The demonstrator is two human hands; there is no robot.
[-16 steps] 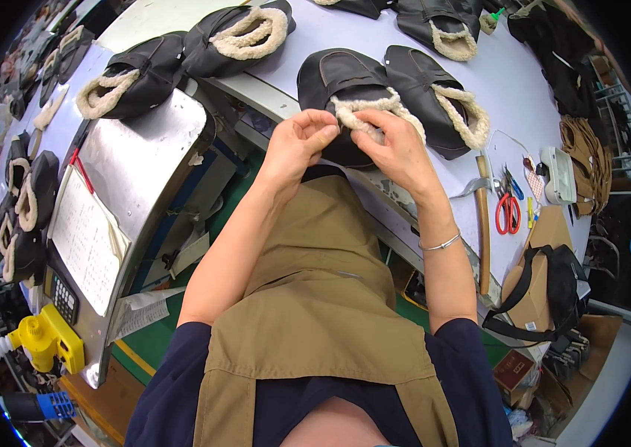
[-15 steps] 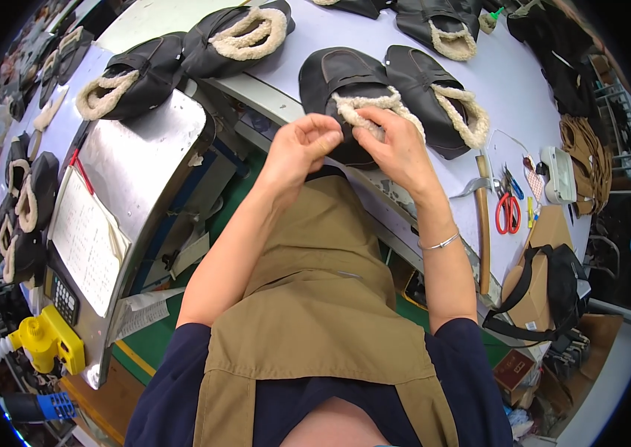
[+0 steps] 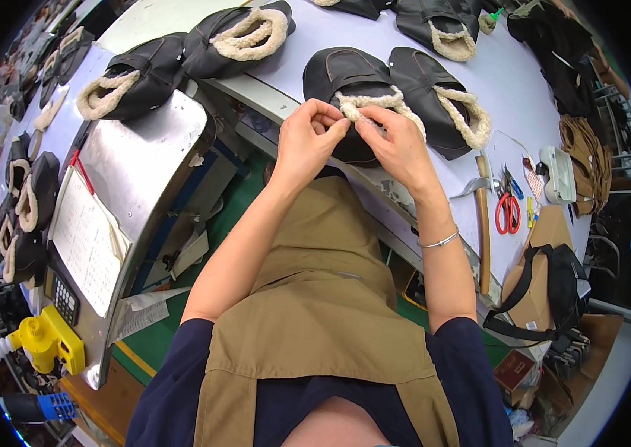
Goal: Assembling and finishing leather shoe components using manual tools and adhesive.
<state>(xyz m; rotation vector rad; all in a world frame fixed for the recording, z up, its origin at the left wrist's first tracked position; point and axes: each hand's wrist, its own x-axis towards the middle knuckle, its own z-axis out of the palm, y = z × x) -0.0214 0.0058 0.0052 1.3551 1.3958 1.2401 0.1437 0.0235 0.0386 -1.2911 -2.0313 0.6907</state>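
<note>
A black leather shoe (image 3: 336,72) with a cream fleece trim (image 3: 376,100) around its opening lies at the near edge of the table. My right hand (image 3: 399,143) pinches that trim between thumb and fingers. Meeting it there is my left hand (image 3: 306,143), its thumb and forefinger pressed together at the fleece. Whatever sits between those left fingertips is too small to make out. A matching black shoe (image 3: 417,80) rests just to the right, close beside the first. The lower part of the worked shoe is partly covered by my hands.
More fleece-lined shoes (image 3: 200,46) stand at the far left. To my right lie a wooden-handled hammer (image 3: 484,231), red-handled scissors (image 3: 508,213) and a white box (image 3: 557,175). A metal side table (image 3: 155,134) holds an open notebook (image 3: 84,238); a yellow device (image 3: 46,341) is near it.
My left hand has moved up and right to the fleece, its fingertips now meeting those of my right hand. The shoe has shifted slightly right.
</note>
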